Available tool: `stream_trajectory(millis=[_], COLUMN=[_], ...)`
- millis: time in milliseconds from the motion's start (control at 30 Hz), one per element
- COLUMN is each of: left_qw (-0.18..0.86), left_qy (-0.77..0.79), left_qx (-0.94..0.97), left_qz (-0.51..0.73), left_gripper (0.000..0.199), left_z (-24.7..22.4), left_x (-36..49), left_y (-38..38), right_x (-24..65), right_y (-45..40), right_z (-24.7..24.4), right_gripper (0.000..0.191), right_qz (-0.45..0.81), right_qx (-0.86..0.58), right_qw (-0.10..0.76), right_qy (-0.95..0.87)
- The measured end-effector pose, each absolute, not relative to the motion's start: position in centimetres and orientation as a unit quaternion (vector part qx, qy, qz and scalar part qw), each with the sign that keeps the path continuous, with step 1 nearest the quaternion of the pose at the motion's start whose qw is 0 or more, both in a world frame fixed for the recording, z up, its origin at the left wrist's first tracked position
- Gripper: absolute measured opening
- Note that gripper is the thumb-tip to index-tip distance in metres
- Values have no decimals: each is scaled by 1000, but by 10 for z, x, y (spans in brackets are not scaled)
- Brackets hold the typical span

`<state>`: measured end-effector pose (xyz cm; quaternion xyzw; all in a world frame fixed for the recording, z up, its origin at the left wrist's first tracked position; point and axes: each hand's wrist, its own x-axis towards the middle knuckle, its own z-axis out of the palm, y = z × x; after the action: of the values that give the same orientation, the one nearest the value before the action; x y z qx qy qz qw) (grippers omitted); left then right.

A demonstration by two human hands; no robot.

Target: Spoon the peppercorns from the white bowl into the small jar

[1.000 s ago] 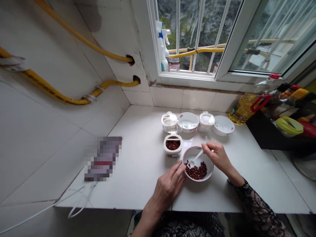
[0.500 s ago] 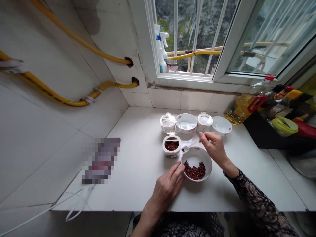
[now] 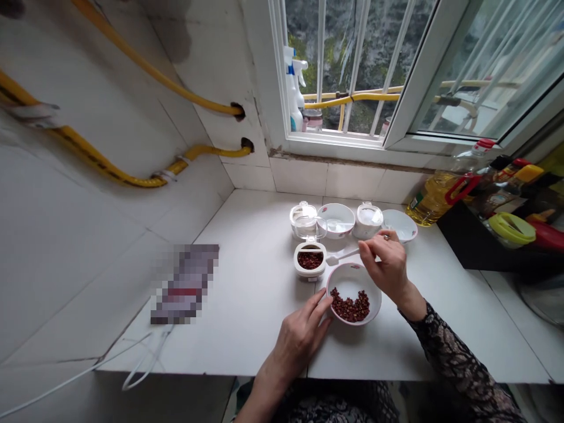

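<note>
My left hand (image 3: 301, 333) rests on the counter with its fingertips against the left rim of a white bowl (image 3: 373, 296). Dark red peppercorns (image 3: 351, 308) lie in the lower part of that bowl. My right hand (image 3: 388, 261), above the bowl's upper right side, pinches the handle of a small white spoon (image 3: 344, 257). The spoon's head is beside the right edge of an open white jar (image 3: 298, 268) of peppercorns (image 3: 310, 258). No peppercorns can be made out on the spoon.
Behind stand a lidded white jar (image 3: 298, 225), a white bowl (image 3: 336, 218), another white jar (image 3: 369, 218) and a second bowl (image 3: 403, 225). An oil bottle (image 3: 429, 200) and a black rack (image 3: 462, 238) of bottles are at right. A cable (image 3: 132, 376) lies at left.
The spoon's head has moved from the bowl's rim up beside the open jar, and the dark bits on it no longer show. My left hand stays at the bowl. The view has shifted slightly.
</note>
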<state>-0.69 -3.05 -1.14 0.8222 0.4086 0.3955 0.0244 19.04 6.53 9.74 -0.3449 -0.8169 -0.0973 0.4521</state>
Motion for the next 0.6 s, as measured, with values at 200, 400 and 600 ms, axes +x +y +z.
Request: stream_trajectory(millis=[200, 400, 600], left_qw=[29, 23, 28], left_qy=[404, 410, 409], left_qx=[822, 820, 821], left_qz=[400, 399, 397], left_gripper=[35, 30, 31], left_z=[-12, -12, -11], left_x=[-7, -6, -7], left_y=[-30, -30, -30], right_x=[213, 204, 207], right_y=[57, 53, 53], right_z=[68, 51, 48], right_gripper=[35, 39, 47], right_qz=[-87, 18, 130], right_qx=[-369, -368, -439], right_qw=[362, 330, 364], right_qy=[-852, -869, -812])
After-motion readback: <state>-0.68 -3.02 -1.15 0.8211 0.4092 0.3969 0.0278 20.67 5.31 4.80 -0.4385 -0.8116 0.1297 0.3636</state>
